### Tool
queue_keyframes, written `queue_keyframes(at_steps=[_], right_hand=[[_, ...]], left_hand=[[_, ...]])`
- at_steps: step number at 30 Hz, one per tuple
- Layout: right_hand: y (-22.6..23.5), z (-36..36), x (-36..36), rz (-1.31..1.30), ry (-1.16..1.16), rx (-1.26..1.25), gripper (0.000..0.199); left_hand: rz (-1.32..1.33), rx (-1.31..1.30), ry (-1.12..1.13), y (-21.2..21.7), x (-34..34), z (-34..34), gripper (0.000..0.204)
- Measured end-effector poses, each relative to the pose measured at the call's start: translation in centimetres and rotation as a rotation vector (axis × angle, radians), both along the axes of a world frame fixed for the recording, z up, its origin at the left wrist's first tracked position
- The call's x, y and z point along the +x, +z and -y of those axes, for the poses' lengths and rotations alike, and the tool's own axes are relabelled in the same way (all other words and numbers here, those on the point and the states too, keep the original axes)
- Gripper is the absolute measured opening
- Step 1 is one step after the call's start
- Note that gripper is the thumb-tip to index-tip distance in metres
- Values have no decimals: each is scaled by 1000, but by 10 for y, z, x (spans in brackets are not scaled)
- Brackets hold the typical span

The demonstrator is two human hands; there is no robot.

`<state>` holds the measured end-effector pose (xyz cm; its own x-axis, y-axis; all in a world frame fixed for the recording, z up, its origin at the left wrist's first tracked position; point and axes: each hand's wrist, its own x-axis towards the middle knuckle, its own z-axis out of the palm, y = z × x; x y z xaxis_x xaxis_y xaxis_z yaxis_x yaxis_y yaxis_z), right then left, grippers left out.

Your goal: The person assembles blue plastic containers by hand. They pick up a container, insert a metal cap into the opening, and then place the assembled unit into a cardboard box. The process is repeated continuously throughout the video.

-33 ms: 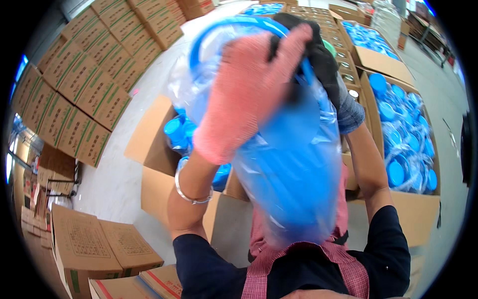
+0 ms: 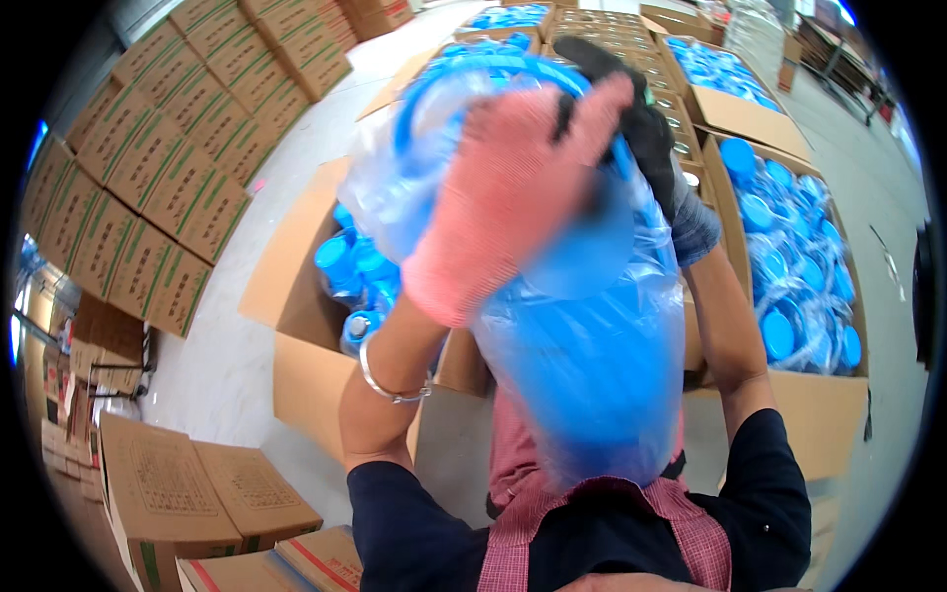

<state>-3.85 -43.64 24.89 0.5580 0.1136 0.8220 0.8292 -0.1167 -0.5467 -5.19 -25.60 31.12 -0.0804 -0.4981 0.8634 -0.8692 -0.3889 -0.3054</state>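
Observation:
A tall blue plastic container [image 2: 602, 375], in a clear plastic bag, hangs in front of my chest, blurred by motion. A blue ring or loop [image 2: 523, 61] curves over its top, with loose bag film bunched at its left. My left hand [image 2: 493, 202], in a pink knitted glove, lies across the container's upper part, closed on it, thumb pointing right. At the upper right, my right hand [image 2: 646, 128], in a black-and-grey glove, grips the ring and bag edge; its fingers are partly hidden. What the fingertips pinch cannot be made out.
An open carton [image 2: 314, 380] with blue-capped bottles [image 2: 340, 261] stands left of my hands. On the right, another carton holds bagged blue pieces [image 2: 779, 335]. Farther back are compartmented cartons [image 2: 681, 109]. Stacked cartons [image 2: 168, 237] line the left, and closed cartons [image 2: 158, 483] sit near me.
My left hand and the container have shifted slightly right in view. More of the left carton and its bottles now shows. Both hands keep their hold.

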Motion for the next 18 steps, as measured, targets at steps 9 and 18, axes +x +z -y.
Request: queue_keyframes(at_steps=[9,18], right_hand=[[-181,103,-69,-708,232,664,54],[-210,115,-84,-816,403,360,72]], left_hand=[[-903,495,-139,-161,-109,109,47],[-2351,950,-532,-202,-82,-49,59]])
